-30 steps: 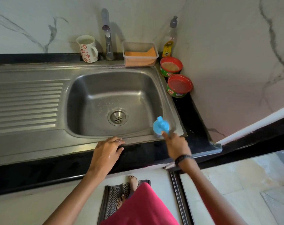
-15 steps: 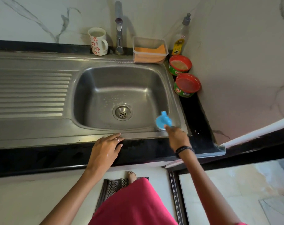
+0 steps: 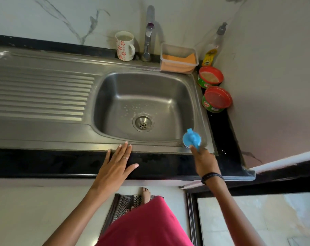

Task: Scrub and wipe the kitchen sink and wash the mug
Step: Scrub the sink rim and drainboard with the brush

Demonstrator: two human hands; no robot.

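Right hand grips a blue round-headed scrubber by its handle, head poised over the near right corner of the stainless sink basin. Judgement: held there to start scrubbing at the basin wall; whether the head touches the steel cannot be told.

Left hand lies flat, fingers straight and spread, holding nothing, on the black counter edge, fingertips reaching the sink's front rim. Likely a brace while leaning in.

Basin shows scattered water droplets above the drain; no suds visible, so scrubbing appears at its beginning.

Floral mug stands upright on the back ledge, just left of the tap, well apart from both hands, untouched.

Right of tap: clear tub with orange sponge, dish-soap bottle, two red-rimmed cleaner tubs, all within reach of the scrubbing hand.
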